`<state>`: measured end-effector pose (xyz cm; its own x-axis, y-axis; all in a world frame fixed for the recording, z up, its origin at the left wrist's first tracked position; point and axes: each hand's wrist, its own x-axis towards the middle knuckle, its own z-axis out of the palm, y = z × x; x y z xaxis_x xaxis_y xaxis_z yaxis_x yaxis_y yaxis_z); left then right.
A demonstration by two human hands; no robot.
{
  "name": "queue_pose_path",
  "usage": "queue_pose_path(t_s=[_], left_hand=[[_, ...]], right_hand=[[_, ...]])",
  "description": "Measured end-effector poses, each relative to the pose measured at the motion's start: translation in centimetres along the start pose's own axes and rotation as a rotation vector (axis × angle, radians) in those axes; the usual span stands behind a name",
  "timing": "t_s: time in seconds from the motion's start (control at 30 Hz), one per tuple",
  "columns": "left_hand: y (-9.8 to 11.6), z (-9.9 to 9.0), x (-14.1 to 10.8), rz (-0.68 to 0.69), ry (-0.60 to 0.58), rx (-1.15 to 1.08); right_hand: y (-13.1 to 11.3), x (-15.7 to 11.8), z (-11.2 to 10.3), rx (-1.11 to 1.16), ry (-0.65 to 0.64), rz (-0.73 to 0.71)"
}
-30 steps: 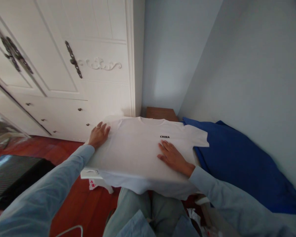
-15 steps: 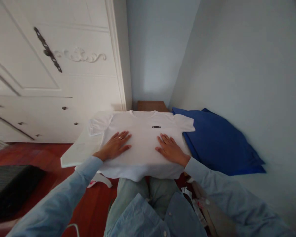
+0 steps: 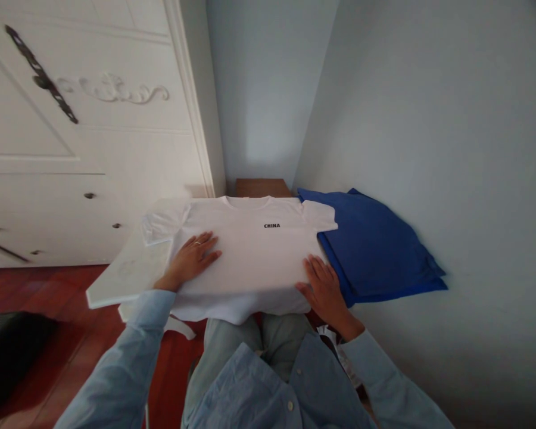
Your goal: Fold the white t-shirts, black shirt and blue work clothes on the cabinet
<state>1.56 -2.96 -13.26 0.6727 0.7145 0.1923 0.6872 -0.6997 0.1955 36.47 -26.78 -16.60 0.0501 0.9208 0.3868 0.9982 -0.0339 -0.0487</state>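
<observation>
A white T-shirt (image 3: 250, 256) with "CHINA" printed on its chest lies spread on a small white table (image 3: 125, 271), collar away from me. Its lower hem hangs over the near edge by my knees. My left hand (image 3: 192, 257) rests flat on the left part of the shirt, fingers spread, a ring on one finger. On the shirt's right side, close to its edge, lies my right hand (image 3: 324, 289), palm down with fingers stretched out. Neither hand grips the fabric.
Folded blue cloth (image 3: 379, 244) lies at the right against the wall. A white cabinet (image 3: 138, 149) stands at the left, a brown wooden box (image 3: 263, 187) behind the table. A dark object (image 3: 18, 357) sits on the red floor (image 3: 84, 351).
My right hand has slid across the shirt toward its right edge and nearer to me. The left hand stays flat on the left side. The camera view has turned slightly right.
</observation>
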Motion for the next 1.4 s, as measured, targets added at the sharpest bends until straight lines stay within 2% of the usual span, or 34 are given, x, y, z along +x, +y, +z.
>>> queue_pose_path(t_s=[0.2, 0.6, 0.97, 1.4], left_hand=[[0.1, 0.2, -0.2, -0.015, -0.028, 0.027], [-0.2, 0.4, -0.5, -0.049, 0.033, -0.05], [-0.8, 1.1, -0.6, -0.111, 0.127, -0.081], [-1.1, 0.9, -0.9, -0.111, 0.13, -0.081]], right_hand=[[0.3, 0.1, 0.3, 0.059, -0.008, 0.006], [2.9, 0.7, 0.4, 0.305, -0.078, -0.009], [0.8, 0.4, 1.6, 0.193, 0.111, -0.009], [0.8, 0.3, 1.2, 0.165, 0.106, -0.045]])
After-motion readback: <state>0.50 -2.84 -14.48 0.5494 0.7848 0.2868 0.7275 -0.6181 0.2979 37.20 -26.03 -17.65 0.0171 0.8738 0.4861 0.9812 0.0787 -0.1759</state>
